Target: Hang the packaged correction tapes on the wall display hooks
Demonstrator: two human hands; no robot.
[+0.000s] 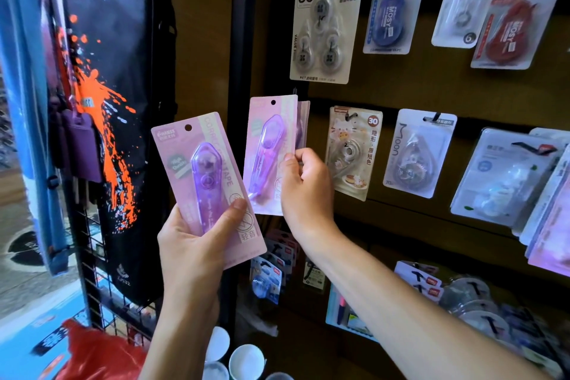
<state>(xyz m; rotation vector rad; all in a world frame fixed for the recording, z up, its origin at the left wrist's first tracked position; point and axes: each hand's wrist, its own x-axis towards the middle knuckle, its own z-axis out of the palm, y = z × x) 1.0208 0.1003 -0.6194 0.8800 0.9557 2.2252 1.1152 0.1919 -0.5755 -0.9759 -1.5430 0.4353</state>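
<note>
My left hand [197,244] grips a pink packaged correction tape [200,170] with a purple dispenser, held tilted left of the display wall. Further right, my right hand [305,191] pinches the lower right edge of a second pink correction tape package [265,148], with more pink packages stacked behind it. That front package is held up against the wall below a black hook [295,91]; its punched hole shows at the top, and I cannot tell whether it is on the hook.
Other carded correction tapes hang on hooks across the brown wall: a three-pack [324,21], a blue one [391,9], a cat-print one [353,151]. A black backpack [114,77] with orange splashes hangs on a wire rack at left. White cups [245,361] stand below.
</note>
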